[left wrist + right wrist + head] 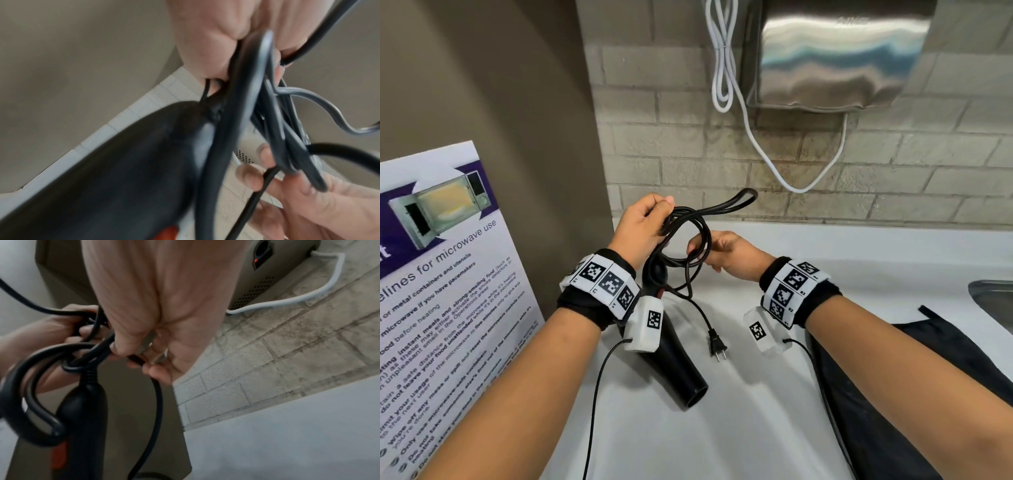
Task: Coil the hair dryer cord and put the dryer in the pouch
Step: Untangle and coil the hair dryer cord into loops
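A black hair dryer (671,356) hangs by its cord over the white counter (774,428), nozzle down toward me. Its black cord (688,236) is looped several times. My left hand (643,222) grips the bundled loops at the top, seen close in the left wrist view as cord (242,97) under curled fingers. My right hand (719,250) pinches the cord (135,360) at the loop's right side. The plug (717,342) dangles low near the counter. The dryer handle (82,410) shows a red switch. A black pouch (876,394) lies flat under my right forearm.
A steel wall-mounted dispenser (835,54) with a white cable (726,68) hangs on the brick wall ahead. A microwave-guidelines poster (445,274) leans at the left. A steel sink edge (993,301) shows at the right.
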The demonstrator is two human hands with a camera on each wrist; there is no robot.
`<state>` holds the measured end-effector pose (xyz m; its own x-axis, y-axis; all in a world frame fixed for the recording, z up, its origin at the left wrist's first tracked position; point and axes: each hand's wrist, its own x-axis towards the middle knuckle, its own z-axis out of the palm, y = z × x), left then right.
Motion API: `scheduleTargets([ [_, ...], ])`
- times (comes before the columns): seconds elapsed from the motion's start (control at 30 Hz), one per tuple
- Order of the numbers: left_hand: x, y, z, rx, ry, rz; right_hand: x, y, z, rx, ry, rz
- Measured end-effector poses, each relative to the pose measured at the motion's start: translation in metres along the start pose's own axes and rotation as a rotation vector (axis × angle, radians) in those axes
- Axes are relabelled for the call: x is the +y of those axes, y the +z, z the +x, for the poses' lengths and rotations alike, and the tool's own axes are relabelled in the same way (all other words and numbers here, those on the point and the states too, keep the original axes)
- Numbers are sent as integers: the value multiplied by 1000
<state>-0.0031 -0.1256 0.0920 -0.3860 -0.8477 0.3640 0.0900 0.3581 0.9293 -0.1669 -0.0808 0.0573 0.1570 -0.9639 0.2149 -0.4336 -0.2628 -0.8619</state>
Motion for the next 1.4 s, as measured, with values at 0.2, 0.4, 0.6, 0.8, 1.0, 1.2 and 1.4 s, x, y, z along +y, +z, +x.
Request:
scheduleTargets([
  [0.2,1,8,1,13,5,54,12,-19,9,388,45,-181],
  [0.4,2,13,5,-14,-4,122,17,-19,21,697,65,-98],
  [0.6,7,9,3,-127,-67,65,-14,-13,30,539,-129,144],
  [0.8,11,7,2,-224,-92,109,-19,-3,40,438,-106,94],
  [1.0,13,5,2,-287,-73,179,-8,-2,38,490,67,-58],
  [1.2,12,-3,0,-272,-89,121,42,-40,32,656,503,-247],
  [1.4,10,-13,-4,-163,-108,-57,85,-66,-20,458,898,-482],
])
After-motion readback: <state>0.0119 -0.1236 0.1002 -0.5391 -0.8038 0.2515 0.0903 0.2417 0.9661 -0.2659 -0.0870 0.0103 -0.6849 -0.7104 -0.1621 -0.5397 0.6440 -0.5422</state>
